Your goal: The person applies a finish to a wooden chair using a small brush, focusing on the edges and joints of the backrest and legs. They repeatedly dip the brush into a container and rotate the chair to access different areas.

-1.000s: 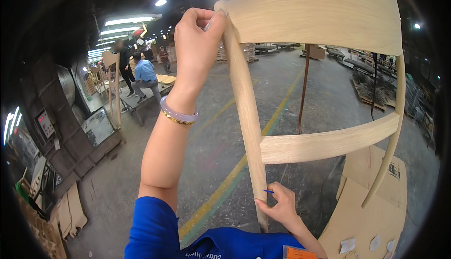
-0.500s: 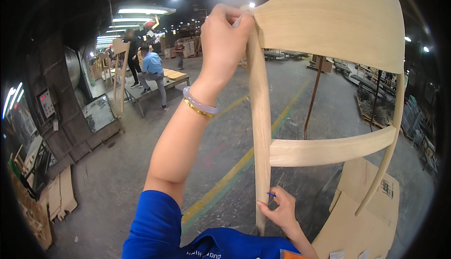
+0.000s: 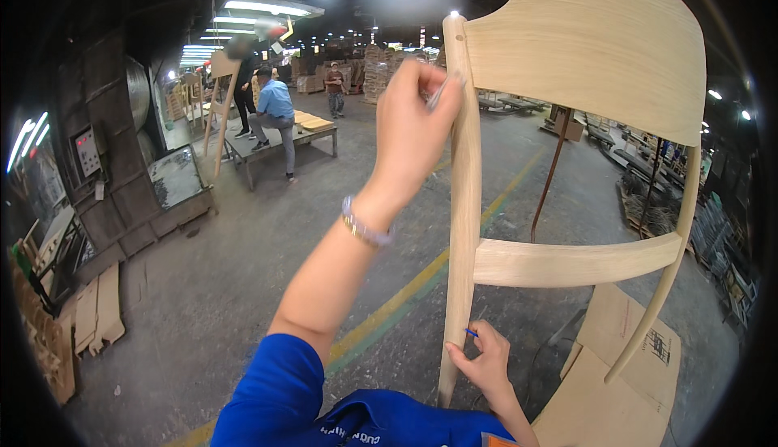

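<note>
A pale wooden chair frame [image 3: 464, 204] stands upright before me, with a wide curved backrest [image 3: 592, 58] on top and a curved cross rail [image 3: 575, 265] below. Beside the upper left post is my left hand [image 3: 413, 123], its fingers pinched round a thin light-grey piece whose kind I cannot make out. A small dark hole shows near the top of that post. Lower down, my right hand [image 3: 486, 358] has its thumb against the same post. A thin blue pen-like stick [image 3: 471, 333] pokes out between its fingers.
Flat cardboard [image 3: 624, 358] lies on the floor at the right. To the left stand a dark machine with a control box [image 3: 85, 152] and a low table [image 3: 279, 141]; a person in a light-blue shirt [image 3: 275, 100] has one foot on it. Stacked metal parts [image 3: 717, 228] line the right.
My left hand has come down from the post's top end, uncovering it and the hole. The view has shifted slightly. My right hand stays at the lower post.
</note>
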Tool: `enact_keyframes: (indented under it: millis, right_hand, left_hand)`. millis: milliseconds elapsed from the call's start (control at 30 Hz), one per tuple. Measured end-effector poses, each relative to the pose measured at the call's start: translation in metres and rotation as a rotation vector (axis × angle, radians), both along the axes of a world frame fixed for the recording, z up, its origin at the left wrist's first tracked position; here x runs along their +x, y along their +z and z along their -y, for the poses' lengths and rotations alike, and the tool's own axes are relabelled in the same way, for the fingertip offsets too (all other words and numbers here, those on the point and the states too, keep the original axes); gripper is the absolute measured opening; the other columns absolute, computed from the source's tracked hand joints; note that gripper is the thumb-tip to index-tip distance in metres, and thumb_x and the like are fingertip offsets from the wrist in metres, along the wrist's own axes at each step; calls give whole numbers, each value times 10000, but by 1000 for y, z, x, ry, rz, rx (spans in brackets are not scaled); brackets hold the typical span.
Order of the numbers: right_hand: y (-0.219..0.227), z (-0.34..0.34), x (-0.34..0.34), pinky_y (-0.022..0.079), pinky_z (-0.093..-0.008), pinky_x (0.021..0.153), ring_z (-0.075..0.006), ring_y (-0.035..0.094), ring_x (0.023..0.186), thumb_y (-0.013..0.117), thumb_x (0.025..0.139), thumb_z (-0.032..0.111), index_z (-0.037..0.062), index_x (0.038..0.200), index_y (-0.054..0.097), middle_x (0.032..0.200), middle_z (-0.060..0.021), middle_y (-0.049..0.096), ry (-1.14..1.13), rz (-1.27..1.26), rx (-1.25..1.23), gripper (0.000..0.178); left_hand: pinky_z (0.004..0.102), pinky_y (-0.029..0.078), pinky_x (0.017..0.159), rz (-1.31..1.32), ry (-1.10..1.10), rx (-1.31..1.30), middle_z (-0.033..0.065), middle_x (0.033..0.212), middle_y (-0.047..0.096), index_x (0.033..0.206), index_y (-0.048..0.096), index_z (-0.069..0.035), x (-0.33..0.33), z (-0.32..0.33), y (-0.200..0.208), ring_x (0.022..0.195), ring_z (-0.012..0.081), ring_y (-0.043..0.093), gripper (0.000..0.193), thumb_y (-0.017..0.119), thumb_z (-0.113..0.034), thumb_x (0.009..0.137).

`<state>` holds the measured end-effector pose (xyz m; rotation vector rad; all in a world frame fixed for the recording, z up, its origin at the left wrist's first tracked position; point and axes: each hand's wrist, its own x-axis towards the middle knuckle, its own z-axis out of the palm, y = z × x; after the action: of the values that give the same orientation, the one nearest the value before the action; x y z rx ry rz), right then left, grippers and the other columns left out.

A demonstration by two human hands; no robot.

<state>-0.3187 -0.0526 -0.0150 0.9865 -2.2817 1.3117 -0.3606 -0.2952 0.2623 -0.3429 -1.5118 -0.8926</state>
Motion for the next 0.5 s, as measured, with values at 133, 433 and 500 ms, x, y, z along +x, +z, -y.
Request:
enact_keyframes:
  millis: [133, 433, 500]
  right_hand:
    - [-2, 7, -2, 385, -306, 535, -133, 503, 608, 915, 770, 204, 25, 1006, 708, 803, -74, 650, 37, -89, -115, 361]
    - [-1, 21, 0, 599, -361, 738, -264, 779, 855, 929, 815, 254, 33, 1037, 766, 952, -116, 789, 96, 3, -57, 353]
    - [-4, 24, -1, 595, -360, 730, -264, 778, 849, 927, 820, 252, 31, 1031, 772, 952, -111, 792, 134, 27, -75, 342]
  left_hand:
    - [281, 449, 671, 3, -67, 200, -17, 848, 580, 994, 596, -42, 4, 15, -119, 763, 82, 505, 231, 732, -214, 1064]
    - [508, 561, 784, 1154, 212, 241, 289, 914, 738, 951, 704, 45, 73, 85, -554, 876, 486, 717, 397, 656, -340, 1036]
    - [577, 562, 884, 1632, 138, 91, 307, 1016, 753, 1019, 766, 31, 143, 96, -638, 973, 504, 727, 420, 614, -360, 1027]
